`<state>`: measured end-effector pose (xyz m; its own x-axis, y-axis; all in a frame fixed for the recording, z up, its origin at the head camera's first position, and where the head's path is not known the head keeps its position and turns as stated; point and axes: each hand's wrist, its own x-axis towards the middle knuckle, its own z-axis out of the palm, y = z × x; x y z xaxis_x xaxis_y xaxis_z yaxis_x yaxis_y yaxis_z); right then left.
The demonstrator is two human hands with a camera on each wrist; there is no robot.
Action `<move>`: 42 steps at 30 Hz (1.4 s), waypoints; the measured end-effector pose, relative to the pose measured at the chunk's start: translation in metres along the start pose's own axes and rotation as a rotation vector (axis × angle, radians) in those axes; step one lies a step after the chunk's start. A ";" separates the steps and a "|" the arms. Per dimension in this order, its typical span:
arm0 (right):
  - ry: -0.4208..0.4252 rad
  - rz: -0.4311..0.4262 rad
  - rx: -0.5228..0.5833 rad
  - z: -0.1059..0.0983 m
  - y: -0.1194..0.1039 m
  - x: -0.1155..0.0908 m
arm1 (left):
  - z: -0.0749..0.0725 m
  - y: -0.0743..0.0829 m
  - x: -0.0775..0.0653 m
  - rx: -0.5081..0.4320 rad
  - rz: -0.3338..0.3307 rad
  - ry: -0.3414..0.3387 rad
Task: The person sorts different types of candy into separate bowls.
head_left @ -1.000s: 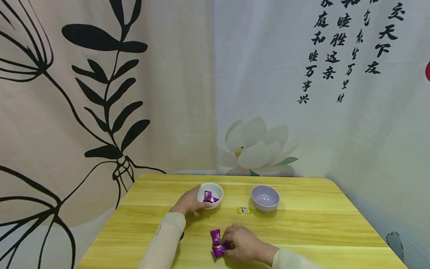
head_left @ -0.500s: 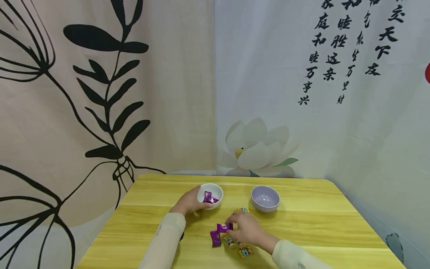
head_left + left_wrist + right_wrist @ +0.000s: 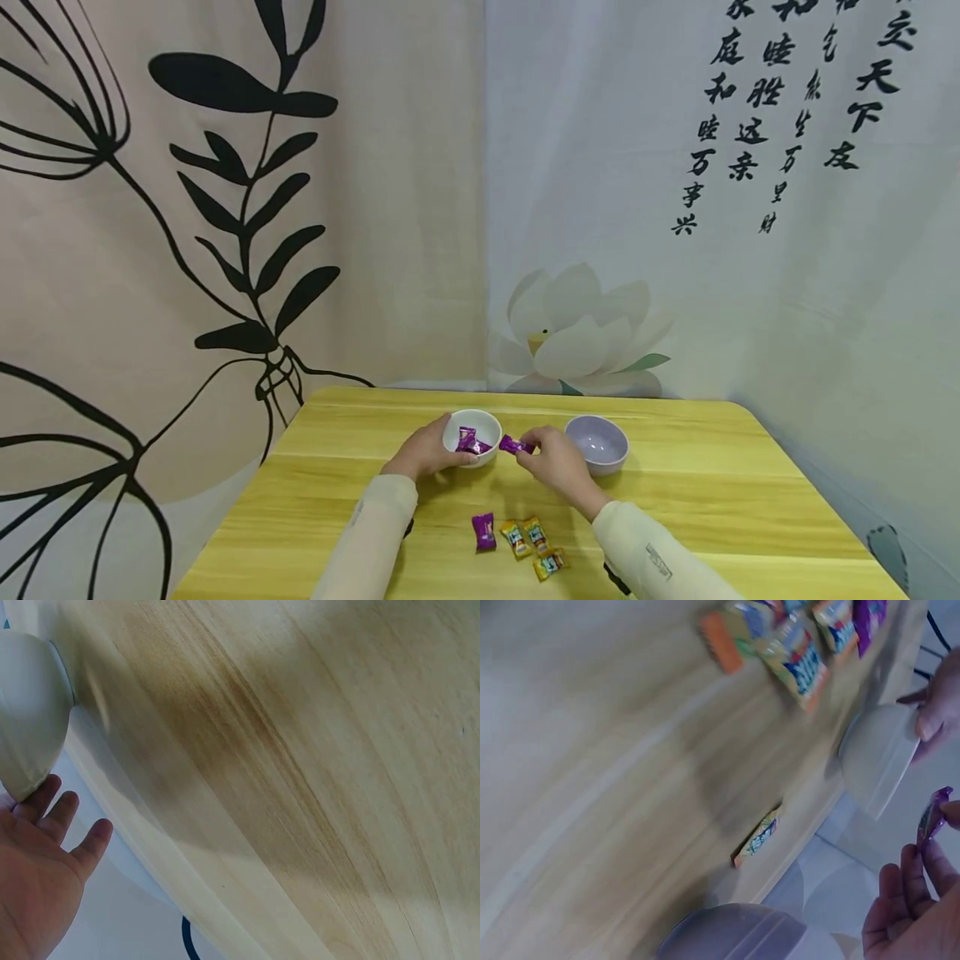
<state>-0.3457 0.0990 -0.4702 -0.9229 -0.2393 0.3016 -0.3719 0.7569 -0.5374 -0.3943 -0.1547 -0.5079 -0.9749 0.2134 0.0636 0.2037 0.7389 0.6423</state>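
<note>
My left hand (image 3: 426,451) grips the side of a white bowl (image 3: 486,424), thumb at its near rim. Inside lie purple-wrapped candies (image 3: 467,439). Just right of that bowl, my right hand (image 3: 557,463) pinches another purple-wrapped candy (image 3: 514,445) between thumb and fingertips, beside the rim. The right wrist view shows this candy (image 3: 932,817) held up at the fingertips. On the table nearer me lie one purple candy (image 3: 483,532) and several yellow-wrapped candies (image 3: 514,539).
A pale purple bowl (image 3: 598,440) stands right of the white one, partly behind my right hand. One yellow candy (image 3: 757,835) lies between the bowls in the right wrist view, hidden by the hand in the head view. Patterned cloth (image 3: 405,208) hangs behind the wooden table (image 3: 720,500).
My right hand has picked up a purple candy from the near group and carried it forward to beside the white bowl. The left hand has stayed on the bowl.
</note>
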 end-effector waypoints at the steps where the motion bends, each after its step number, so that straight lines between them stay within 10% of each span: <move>1: 0.008 0.022 0.006 0.001 0.000 0.004 | 0.000 0.000 0.000 0.002 0.001 0.000; 27: 0.020 0.124 -0.039 0.037 -0.032 0.052 | -0.003 -0.001 -0.002 0.012 0.049 -0.014; 42: 0.065 0.104 -0.025 0.026 -0.025 0.033 | -0.002 -0.002 -0.001 0.017 0.041 -0.012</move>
<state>-0.3693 0.0562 -0.4677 -0.9476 -0.1194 0.2964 -0.2714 0.7906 -0.5490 -0.3937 -0.1578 -0.5077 -0.9646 0.2510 0.0808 0.2450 0.7399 0.6265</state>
